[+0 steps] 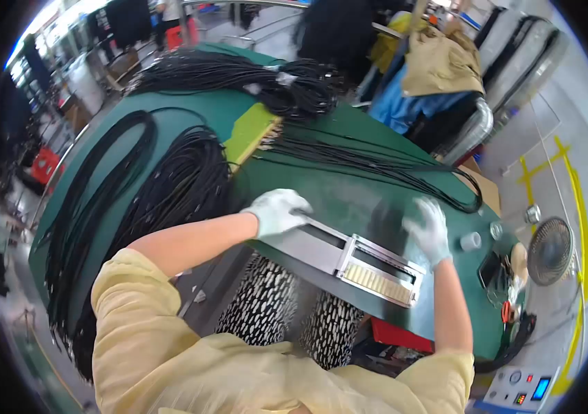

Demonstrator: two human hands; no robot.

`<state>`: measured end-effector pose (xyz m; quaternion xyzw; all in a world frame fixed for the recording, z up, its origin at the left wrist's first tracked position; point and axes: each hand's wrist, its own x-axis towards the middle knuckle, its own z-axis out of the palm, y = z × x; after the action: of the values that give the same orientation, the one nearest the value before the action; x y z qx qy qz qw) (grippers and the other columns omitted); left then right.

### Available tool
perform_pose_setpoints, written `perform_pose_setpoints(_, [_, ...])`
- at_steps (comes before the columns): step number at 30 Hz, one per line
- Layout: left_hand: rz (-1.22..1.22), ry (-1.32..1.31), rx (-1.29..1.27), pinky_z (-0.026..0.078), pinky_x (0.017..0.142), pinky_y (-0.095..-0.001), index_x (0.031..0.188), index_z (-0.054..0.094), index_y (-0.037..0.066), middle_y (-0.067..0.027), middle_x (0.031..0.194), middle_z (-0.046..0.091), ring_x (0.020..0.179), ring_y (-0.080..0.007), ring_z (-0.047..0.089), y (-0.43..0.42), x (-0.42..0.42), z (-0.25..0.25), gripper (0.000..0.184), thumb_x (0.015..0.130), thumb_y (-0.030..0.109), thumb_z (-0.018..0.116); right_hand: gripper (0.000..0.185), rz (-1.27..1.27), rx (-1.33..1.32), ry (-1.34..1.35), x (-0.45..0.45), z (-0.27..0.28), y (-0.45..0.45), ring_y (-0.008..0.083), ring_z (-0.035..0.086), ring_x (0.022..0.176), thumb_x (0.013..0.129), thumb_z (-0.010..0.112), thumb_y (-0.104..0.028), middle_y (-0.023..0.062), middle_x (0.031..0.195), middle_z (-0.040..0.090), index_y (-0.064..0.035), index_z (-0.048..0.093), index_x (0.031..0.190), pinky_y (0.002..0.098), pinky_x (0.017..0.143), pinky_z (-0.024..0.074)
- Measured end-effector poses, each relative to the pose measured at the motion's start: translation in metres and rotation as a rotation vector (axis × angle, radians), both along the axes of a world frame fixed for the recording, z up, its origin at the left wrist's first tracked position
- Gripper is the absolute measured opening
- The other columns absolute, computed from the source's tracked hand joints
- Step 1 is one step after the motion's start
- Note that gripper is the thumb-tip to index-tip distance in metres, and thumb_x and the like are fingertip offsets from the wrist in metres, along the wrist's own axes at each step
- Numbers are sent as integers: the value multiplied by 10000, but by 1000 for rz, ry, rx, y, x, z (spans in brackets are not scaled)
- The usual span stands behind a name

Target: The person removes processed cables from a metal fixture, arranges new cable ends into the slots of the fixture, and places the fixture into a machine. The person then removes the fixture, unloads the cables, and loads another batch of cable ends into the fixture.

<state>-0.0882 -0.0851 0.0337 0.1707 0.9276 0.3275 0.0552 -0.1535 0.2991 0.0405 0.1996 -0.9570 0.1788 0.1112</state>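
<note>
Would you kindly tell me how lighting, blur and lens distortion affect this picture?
Head view: strong fisheye bowing, with dark, rounded corners; whitish glare at upper left; pale sheen on the green table; a dark patch, shadow or reflection, beside the right hand, whose fingers look motion-blurred; the metal frame reads more clearly.

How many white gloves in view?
2: on left hand, at the left end of the silver metal frame; on right hand, near its right end. Blurred background may hide more.
</note>
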Motion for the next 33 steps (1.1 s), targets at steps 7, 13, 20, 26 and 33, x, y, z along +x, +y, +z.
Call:
perform_pose_setpoints(7, [-5, 290, -146, 490, 804, -410, 899, 697, 134, -80, 878, 628, 909, -292, 603, 2, 28, -12, 183, 758, 248, 671, 871, 241, 195, -164, 128, -1, -47, 469, 301, 1377, 692, 698, -644, 254, 1470, 378, -42, 547, 1303, 576, 1146, 188])
perform_pose_setpoints(13, [-44, 286, -59, 498, 815, -420, 948, 719, 142, -91, 913, 666, 911, -284, 621, -28, 62, 13, 222, 774, 272, 673, 973, 139, 241, -114, 129, -13, -36, 483, 279, 1380, 744, 517, -802, 260, 1480, 360, -29, 521, 1334, 585, 1149, 169])
perform_pose_setpoints(20, [908, 412, -247, 484, 934, -397, 1042, 726, 103, -123, 1065, 691, 1031, -320, 625, -229, 59, 57, 337, 780, 314, 701, 939, 110, 168, 90, 134, -33, -27, 462, 334, 1361, 791, 484, -787, 239, 1452, 419, -17, 524, 1326, 558, 1144, 232])
perform_pose_setpoints(26, [1248, 69, -412, 463, 945, -426, 1143, 690, 151, -124, 1193, 651, 1156, -290, 593, -341, 38, 29, 570, 794, 600, 652, 911, 88, 163, 42, 135, -37, -25, 458, 324, 1371, 781, 505, -786, 238, 1457, 418, -19, 567, 1270, 559, 1142, 227])
perform_pose_setpoints(33, [1346, -8, -445, 451, 964, -419, 1155, 662, 126, -114, 1194, 653, 1150, -303, 593, -336, -24, 22, 601, 780, 595, 671, 905, 26, 142, -39, 140, -25, -38, 473, 329, 1361, 775, 503, -799, 251, 1464, 403, -12, 605, 1210, 553, 1109, 261])
